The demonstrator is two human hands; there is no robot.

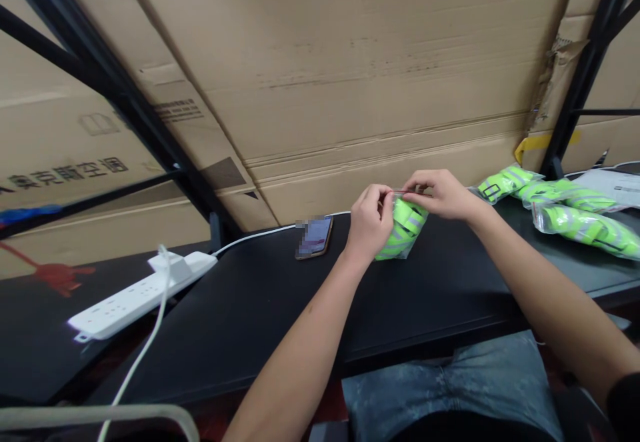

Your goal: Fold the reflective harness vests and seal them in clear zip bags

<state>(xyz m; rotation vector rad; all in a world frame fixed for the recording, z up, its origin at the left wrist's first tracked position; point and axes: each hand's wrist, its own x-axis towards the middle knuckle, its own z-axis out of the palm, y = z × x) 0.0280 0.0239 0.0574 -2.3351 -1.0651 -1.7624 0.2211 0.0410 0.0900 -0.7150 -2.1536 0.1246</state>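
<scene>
Over the far side of the black bench (250,309), as the head camera sees it, the left hand (369,222) and right hand (440,195) meet at the top edge of a clear bag (403,232) of neon-green reflective bands, its bottom resting on the bench. Each grip is pinched closed on that edge. Near it on the left lies a phone (314,237), a white power strip (143,292) sits further left, and more filled bags (580,219) lie at the right.
</scene>
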